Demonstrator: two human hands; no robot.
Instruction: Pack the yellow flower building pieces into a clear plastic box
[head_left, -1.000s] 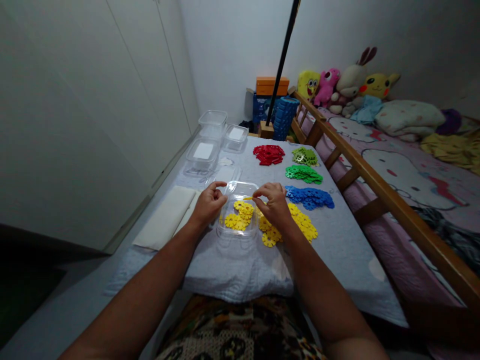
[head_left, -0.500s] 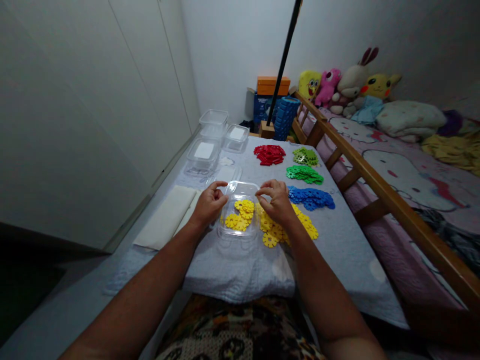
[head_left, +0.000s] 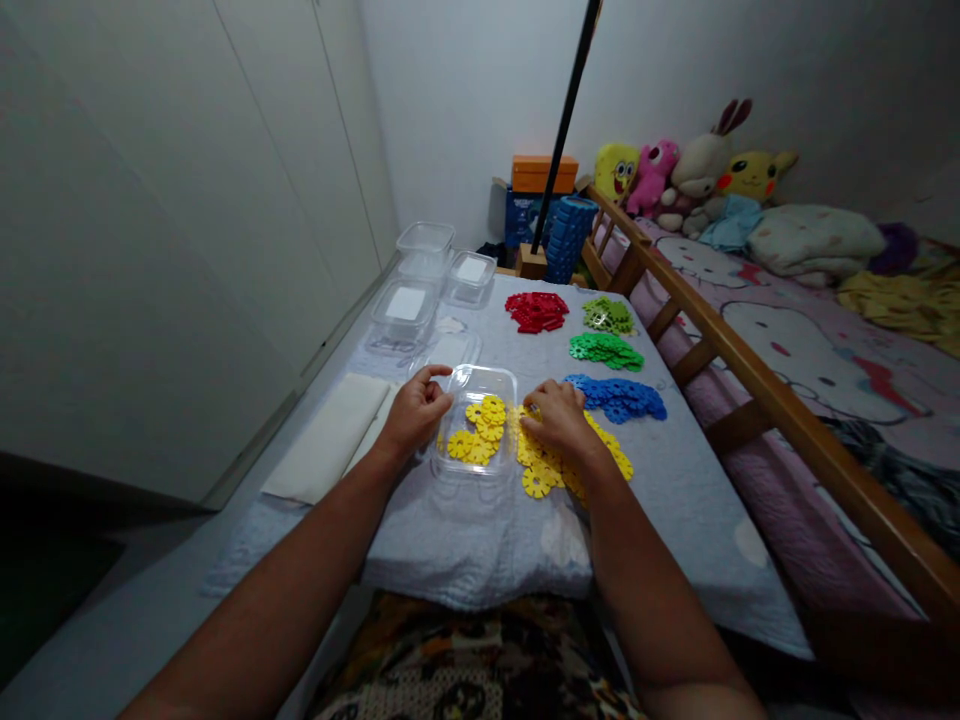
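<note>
A clear plastic container (head_left: 474,473) stands in front of me with several yellow notched discs (head_left: 480,432) inside. My left hand (head_left: 420,408) pinches the container's left rim between thumb and fingers. Just right of the container, my right hand (head_left: 556,415) is low over a loose pile of yellow notched discs (head_left: 541,482). Its fingers are bent and its thumb is apart from the index finger, with no disc visibly held. Part of the pile is hidden under this hand and wrist.
Piles of blue (head_left: 622,397), green (head_left: 606,350), light green (head_left: 607,315) and red pieces (head_left: 537,312) lie along the right side. More clear containers (head_left: 405,308) stand at the back left. A folded cream cloth (head_left: 326,437) lies left. A wooden bed rail (head_left: 750,345) borders the table.
My right hand has left the container's right rim and moved slightly right and down to the yellow pile. My left hand keeps its grip on the left rim.
</note>
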